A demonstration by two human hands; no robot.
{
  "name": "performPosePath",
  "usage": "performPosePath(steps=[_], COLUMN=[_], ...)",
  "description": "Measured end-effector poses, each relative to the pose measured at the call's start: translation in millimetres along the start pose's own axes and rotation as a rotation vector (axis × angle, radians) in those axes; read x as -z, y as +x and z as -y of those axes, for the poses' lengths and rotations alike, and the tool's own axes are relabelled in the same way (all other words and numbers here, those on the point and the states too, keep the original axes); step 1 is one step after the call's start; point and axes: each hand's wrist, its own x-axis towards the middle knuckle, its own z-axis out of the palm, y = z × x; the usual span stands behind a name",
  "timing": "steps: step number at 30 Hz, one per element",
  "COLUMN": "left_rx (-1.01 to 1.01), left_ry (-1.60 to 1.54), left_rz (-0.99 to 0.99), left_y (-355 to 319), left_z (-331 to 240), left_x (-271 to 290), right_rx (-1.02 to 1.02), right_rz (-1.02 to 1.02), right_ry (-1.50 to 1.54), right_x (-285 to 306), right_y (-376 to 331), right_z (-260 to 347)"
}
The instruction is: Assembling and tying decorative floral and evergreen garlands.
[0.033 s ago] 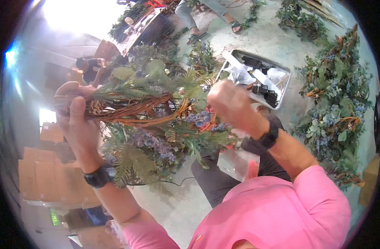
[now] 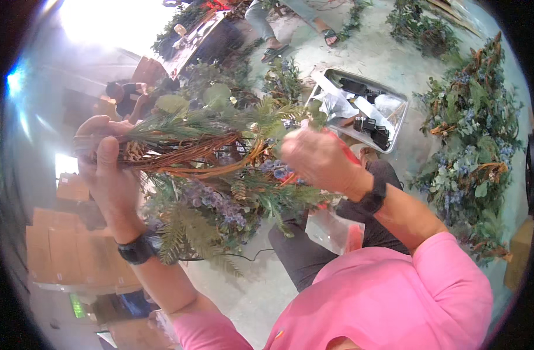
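A wreath of brown twigs, dressed with green fern leaves, pine sprigs and blue berries, is held up in front of me. My left hand grips its left side, thumb along the twigs. At the wreath's right side, beside the blue berries, is my right hand, its fingers curled and slightly blurred. What those fingers pinch, if anything, cannot be made out. Something red shows just behind that hand. Purple-blue flower sprays and a fern frond hang below the twigs.
A metal tray with black boxes and plastic bags lies on the floor beyond my right hand. More greenery is piled at the right. Cardboard boxes stand at the left. Another person's sandaled feet are at the far side; someone else is at far left.
My right hand has shifted slightly left and down against the wreath's right side, and the red thing behind it shows more. My left hand keeps its grip almost unmoved.
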Motion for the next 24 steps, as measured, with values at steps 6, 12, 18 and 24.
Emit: performPosePath(steps=[6,12,18,24], left_rx=[-0.022,0.008,0.111,0.183], left_ry=[0.01,0.122,0.211,0.606], left_rz=[0.054,0.005,-0.115,-0.069], left_y=[2,-9,-37,-60], left_z=[-3,10,42,48], left_x=[-6,32,108,138], right_rx=[-0.047,-0.113,-0.794,-1.106], right_rz=[0.138,0.037,0.092,0.28], right_ry=[0.189,0.586,0.608,0.69], right_x=[-22,-18,18,29], right_y=[30,50,-10,-77], right_z=[4,-10,-60,-79])
